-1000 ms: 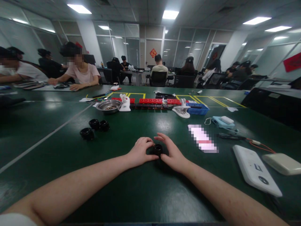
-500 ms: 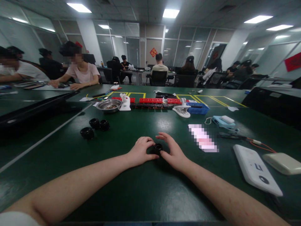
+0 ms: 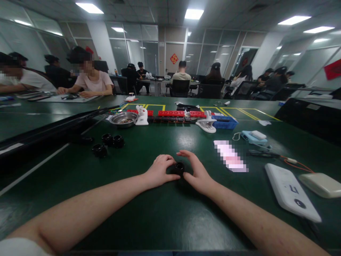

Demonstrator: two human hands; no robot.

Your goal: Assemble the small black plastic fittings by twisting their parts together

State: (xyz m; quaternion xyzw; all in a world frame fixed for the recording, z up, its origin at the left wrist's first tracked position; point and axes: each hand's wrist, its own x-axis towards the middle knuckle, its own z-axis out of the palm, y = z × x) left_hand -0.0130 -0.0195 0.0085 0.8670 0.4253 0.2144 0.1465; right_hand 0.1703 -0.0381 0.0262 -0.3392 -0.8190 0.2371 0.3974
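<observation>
The left hand point(image 3: 160, 170) is curving half closed around a black cup point(image 3: 179, 168) on the green table point(image 3: 160, 220), thumb in front and fingers behind. The right hand point(image 3: 197, 174) is opening wide on the cup's other side, its thumb close by; whether it is touching is unclear. Three similar cups point(image 3: 118, 141) are standing grouped beyond and left of the hands, out of their hold. Nothing visible is showing whether any of the four is finished.

the dark green table point(image 3: 170, 220) is carrying a metal bowl point(image 3: 124, 120), a blue basket point(image 3: 225, 123) and three black pieces point(image 3: 107, 139) (glossy ones, sitting near each other).
</observation>
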